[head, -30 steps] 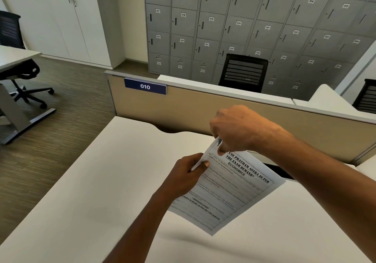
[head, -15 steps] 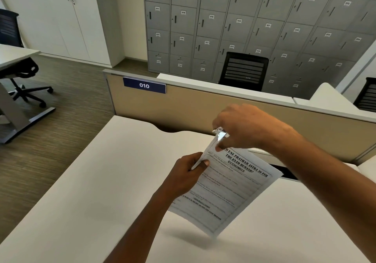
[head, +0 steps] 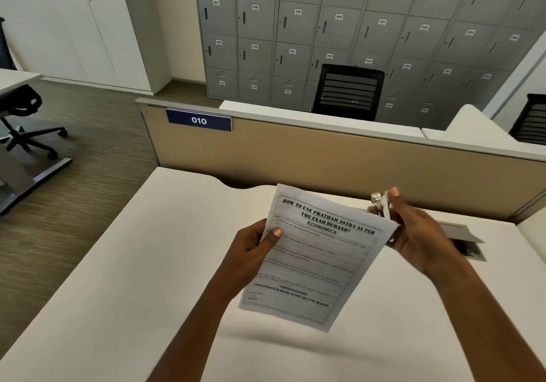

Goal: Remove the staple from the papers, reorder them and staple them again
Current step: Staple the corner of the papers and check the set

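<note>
The white desk (head: 118, 278) is smooth and matte, with a curved notch in its far edge and a flat grey metal flap (head: 461, 234) at about 3 o'clock of the sheets. Behind it stands a beige fabric partition (head: 325, 157) with a dark blue plate (head: 198, 120) marked 010. The papers (head: 316, 260) are thin, flat white sheets with black print, held above the desk in the middle of the view; their long axis runs from about 7 o'clock to 1 o'clock, the title end pointing away from the person. The left hand (head: 254, 251) pinches their left edge, thumb on top. The right hand (head: 419, 234), at 2 o'clock of the papers, is closed around a small shiny metal tool (head: 381, 204), blurred, its tip pointing up.
</note>
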A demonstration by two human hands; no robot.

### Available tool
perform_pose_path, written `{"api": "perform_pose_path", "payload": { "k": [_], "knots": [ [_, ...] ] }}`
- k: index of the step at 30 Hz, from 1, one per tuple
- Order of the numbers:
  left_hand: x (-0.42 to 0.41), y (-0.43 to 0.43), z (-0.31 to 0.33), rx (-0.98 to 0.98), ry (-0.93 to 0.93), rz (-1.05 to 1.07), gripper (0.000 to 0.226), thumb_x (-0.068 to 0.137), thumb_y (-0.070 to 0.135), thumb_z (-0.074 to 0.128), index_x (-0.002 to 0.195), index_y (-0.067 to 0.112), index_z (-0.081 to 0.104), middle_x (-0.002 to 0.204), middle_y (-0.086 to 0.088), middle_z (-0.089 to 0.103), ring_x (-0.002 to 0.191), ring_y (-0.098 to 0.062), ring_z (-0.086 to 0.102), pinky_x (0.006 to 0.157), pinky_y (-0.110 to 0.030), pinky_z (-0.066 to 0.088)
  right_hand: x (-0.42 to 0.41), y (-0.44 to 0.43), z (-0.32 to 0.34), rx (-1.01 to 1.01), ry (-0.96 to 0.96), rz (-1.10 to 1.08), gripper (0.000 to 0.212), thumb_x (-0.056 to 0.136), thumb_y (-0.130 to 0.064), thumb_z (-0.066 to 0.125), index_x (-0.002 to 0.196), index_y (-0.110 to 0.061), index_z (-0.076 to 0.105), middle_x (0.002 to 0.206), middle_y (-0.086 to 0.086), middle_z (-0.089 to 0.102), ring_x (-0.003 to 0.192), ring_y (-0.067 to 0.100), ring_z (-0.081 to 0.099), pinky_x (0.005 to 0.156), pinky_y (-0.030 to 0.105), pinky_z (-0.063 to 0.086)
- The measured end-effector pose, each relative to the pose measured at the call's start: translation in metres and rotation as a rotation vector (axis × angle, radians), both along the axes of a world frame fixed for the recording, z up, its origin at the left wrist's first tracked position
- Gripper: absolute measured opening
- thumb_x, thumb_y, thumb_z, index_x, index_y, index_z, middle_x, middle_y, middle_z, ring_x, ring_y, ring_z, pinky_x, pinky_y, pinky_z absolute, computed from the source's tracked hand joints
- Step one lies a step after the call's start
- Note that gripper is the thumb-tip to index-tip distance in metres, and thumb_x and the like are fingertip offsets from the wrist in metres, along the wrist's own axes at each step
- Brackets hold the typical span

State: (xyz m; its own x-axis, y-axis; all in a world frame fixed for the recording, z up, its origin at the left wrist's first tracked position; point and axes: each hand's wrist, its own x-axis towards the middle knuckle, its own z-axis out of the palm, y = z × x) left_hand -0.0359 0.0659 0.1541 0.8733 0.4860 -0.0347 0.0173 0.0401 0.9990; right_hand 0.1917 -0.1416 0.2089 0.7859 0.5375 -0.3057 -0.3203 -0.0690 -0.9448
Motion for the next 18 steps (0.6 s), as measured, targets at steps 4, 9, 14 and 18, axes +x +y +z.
{"api": "perform_pose_path", "payload": {
  "k": [4, 9, 14, 18],
  "knots": [
    [-0.001, 0.001, -0.003, -0.065, -0.026, 0.039, 0.027, 0.104, 0.021, 0.052, 0.123, 0.017, 0.07, 0.113, -0.005, 0.077, 0.104, -0.026, 0.074, 0.083, -0.037, 0.063, -0.001, -0.017, -0.08, -0.027, 0.181, -0.166, 0.018, 0.098, -0.023, 0.062, 0.096, -0.007, 0.069, 0.086, 0.008, 0.067, 0.069, 0.018, 0.057, 0.061, 0.032, 0.042],
    [0.003, 0.001, -0.01, -0.1, -0.038, 0.068, 0.027, 0.103, 0.023, 0.052, 0.122, 0.021, 0.071, 0.114, -0.005, 0.077, 0.104, -0.026, 0.074, 0.083, -0.038, 0.063, -0.008, -0.028, -0.169, -0.336, 0.047, -0.306, 0.019, 0.093, -0.016, 0.069, 0.109, -0.006, 0.069, 0.092, 0.01, 0.064, 0.079, 0.022, 0.058, 0.067, 0.032, 0.046],
    [0.008, 0.004, -0.018, -0.105, -0.033, 0.097, 0.027, 0.1, 0.026, 0.053, 0.119, 0.025, 0.072, 0.115, -0.004, 0.077, 0.105, -0.026, 0.074, 0.08, -0.036, 0.063, -0.006, -0.028, -0.224, -0.794, -0.466, -0.273, 0.033, 0.087, -0.017, 0.073, 0.117, -0.004, 0.068, 0.097, 0.02, 0.066, 0.091, 0.038, 0.062, 0.074, 0.032, 0.041],
    [0.014, 0.006, -0.024, -0.131, -0.036, 0.103, 0.027, 0.102, 0.02, 0.052, 0.121, 0.019, 0.072, 0.117, -0.006, 0.076, 0.107, -0.025, 0.073, 0.083, -0.036, 0.063, 0.003, -0.023, -0.24, -0.928, -0.622, -0.231, 0.028, 0.089, -0.02, 0.071, 0.109, -0.001, 0.068, 0.09, 0.02, 0.059, 0.087, 0.04, 0.061, 0.069, 0.036, 0.046]
  ]
}}
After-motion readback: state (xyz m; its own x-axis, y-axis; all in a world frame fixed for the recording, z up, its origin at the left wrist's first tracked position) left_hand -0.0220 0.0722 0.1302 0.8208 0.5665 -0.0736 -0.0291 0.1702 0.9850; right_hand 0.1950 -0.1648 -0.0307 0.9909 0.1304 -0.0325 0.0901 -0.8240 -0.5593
